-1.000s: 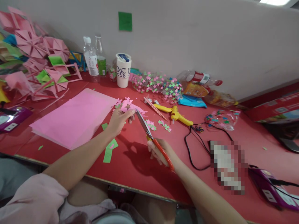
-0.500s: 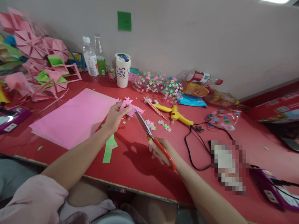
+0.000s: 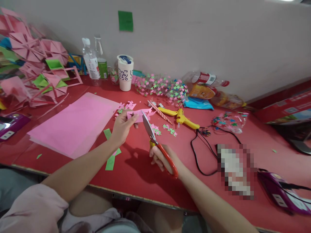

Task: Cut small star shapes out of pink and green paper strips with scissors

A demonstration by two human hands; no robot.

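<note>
A pink paper strip (image 3: 139, 116) is pinched between the thumb and fingers of the left hand (image 3: 122, 127), its cut-out, jagged end pointed away toward the right. By the closed fingers of the right hand (image 3: 161, 158), the red handles of a pair of scissors (image 3: 153, 137) are gripped, with the blades aimed forward and leftward. The strip is overlapped in view by the blade tips; whether it is touched by them cannot be told.

Just beyond the left hand, a heap of pink and green paper pieces (image 3: 125, 106) is seen, and green paper scraps (image 3: 110, 163) are partly covered by the left forearm. Small paper stars (image 3: 170, 130) are scattered in clusters to the right of the blades. Farther out, a striped stick (image 3: 160, 113), a yellow-handled cutter (image 3: 168, 112) and a yellow glue gun (image 3: 187, 121) are laid close together. To the left, pink sheets (image 3: 75, 126) are stacked flat on the red worktop (image 3: 136, 184).

Along the wall, a white cup (image 3: 125, 76) is stood upright near a white-capped bottle (image 3: 91, 66), and folded pink paper shapes (image 3: 28, 48) are piled at the far left.
</note>
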